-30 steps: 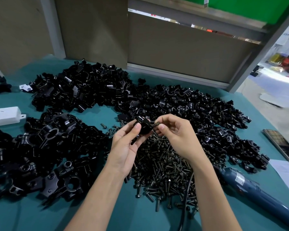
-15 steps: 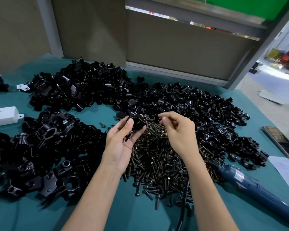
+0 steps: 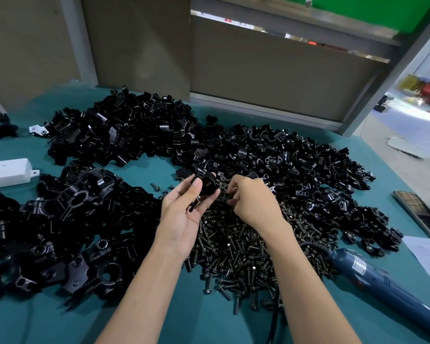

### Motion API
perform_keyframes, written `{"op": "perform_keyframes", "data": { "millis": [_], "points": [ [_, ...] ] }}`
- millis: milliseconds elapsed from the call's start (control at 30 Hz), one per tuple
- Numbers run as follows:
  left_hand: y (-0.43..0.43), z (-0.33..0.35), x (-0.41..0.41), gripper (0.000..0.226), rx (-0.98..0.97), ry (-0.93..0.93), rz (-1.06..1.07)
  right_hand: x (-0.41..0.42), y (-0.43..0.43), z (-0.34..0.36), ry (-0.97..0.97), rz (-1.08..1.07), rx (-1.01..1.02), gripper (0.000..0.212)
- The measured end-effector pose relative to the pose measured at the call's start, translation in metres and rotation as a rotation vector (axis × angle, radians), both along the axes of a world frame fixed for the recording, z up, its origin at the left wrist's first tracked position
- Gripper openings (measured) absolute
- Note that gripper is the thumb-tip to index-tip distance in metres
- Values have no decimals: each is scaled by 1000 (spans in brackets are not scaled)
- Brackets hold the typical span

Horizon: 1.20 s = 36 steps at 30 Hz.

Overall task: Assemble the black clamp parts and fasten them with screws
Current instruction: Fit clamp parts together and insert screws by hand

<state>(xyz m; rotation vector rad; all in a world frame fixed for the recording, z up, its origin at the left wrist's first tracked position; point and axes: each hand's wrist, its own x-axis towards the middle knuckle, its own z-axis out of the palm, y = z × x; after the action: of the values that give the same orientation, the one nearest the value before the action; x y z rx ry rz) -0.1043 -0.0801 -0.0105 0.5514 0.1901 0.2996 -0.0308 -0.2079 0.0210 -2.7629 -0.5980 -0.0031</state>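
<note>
My left hand holds a black clamp part between thumb and fingertips, palm up, with a screw sticking out below it. My right hand is just right of it, fingers curled down into the top of the dark screw pile; whether it pinches a screw is hidden. Heaps of small black clamp halves lie behind and to the right. Larger black clamp bodies are piled on the left.
A blue electric screwdriver lies at the lower right with its cord running between my arms. A white box sits at the left edge. A phone and paper lie at the right edge of the teal table.
My right hand left the clamp part and dropped down to the screw pile. My left hand kept the clamp part and stayed nearly in place.
</note>
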Motion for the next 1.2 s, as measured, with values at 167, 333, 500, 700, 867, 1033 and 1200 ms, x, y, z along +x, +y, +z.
{"op": "perform_keyframes", "data": {
  "millis": [167, 333, 500, 700, 867, 1033, 1200],
  "points": [
    [-1, -2, 2, 40, 24, 7, -9, -2, -8, 12, -132, 5, 442, 9],
    [-3, -2, 1, 53, 91, 11, -37, -22, 5, 27, -129, 78, 987, 14],
    [-6, -2, 1, 57, 115, 1, -35, -26, 12, 22, -106, 148, 938, 10],
    [-5, -2, 0, 55, 201, -4, -18, -25, 10, 17, -113, 181, 911, 11],
    [-7, -1, -2, 43, 304, -40, 13, -26, 9, 15, -164, 182, 850, 12],
    [-7, 2, -3, 33, 247, -46, 25, -32, 4, 20, -104, 270, 803, 23],
    [-10, 7, -5, 45, -31, -46, -51, -42, -49, 20, -128, 113, 697, 44]
  ]
}}
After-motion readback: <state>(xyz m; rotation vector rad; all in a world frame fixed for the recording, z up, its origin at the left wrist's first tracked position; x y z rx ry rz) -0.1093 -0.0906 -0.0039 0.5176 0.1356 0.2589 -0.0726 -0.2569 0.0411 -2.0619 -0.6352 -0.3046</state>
